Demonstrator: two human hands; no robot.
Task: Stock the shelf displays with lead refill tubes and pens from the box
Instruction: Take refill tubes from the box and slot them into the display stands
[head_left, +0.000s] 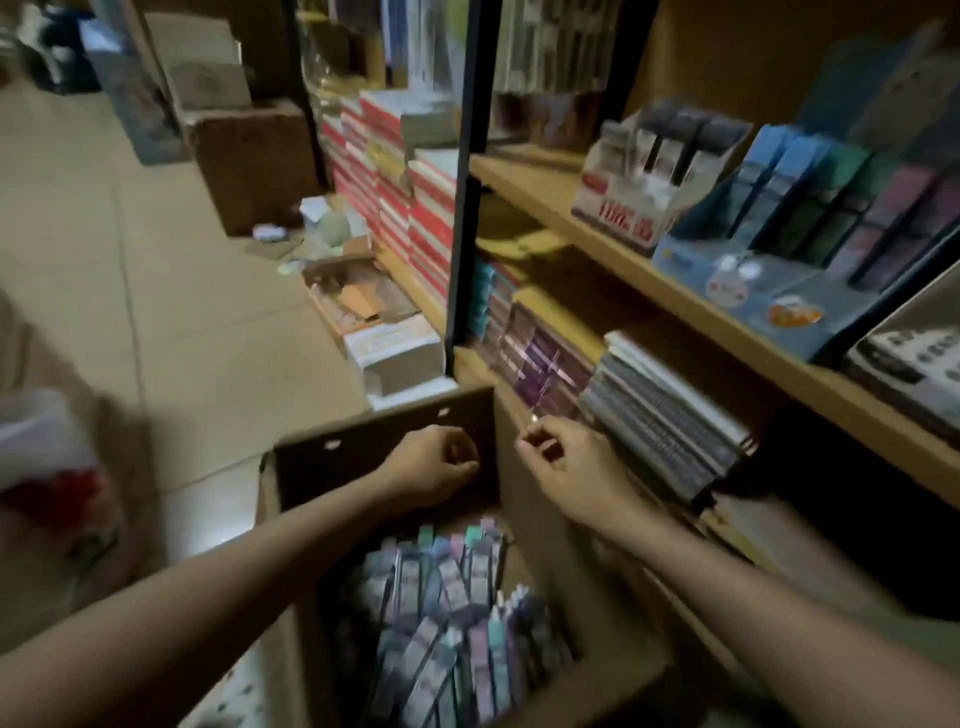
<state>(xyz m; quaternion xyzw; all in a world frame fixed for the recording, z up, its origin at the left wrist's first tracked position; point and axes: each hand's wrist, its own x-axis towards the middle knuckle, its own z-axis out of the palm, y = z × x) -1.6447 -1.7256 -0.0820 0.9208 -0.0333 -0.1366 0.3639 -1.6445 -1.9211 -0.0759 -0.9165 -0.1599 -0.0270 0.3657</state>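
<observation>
Both our arms are over the open cardboard box (384, 457). Left hand (436, 462) curled loosely at the raised flap, grip unclear through blur. Right hand (566, 467) pinches something thin, can't identify it. Packaged refill tubes (452, 597) fill the box, below the shelf displays (769, 249).

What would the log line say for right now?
left hand: curled, above box | right hand: pinching something small, unclear | packs: in box | shelf display: stocked
</observation>
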